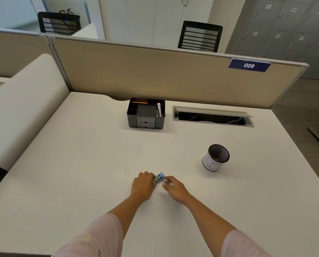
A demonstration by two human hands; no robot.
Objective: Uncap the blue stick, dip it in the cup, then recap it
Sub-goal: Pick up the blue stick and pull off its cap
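Holding the blue stick (157,178) low over the worktop (99,154), your left hand (143,186) has its fingers clamped round the body; right hand (173,187) fingers sit loosely apart at the cap — uncapping begins. Pinch, pull straight — cup (215,157) waits right.

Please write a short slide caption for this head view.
Left hand holds the blue stick; right hand reaches its cap, cup nearby.
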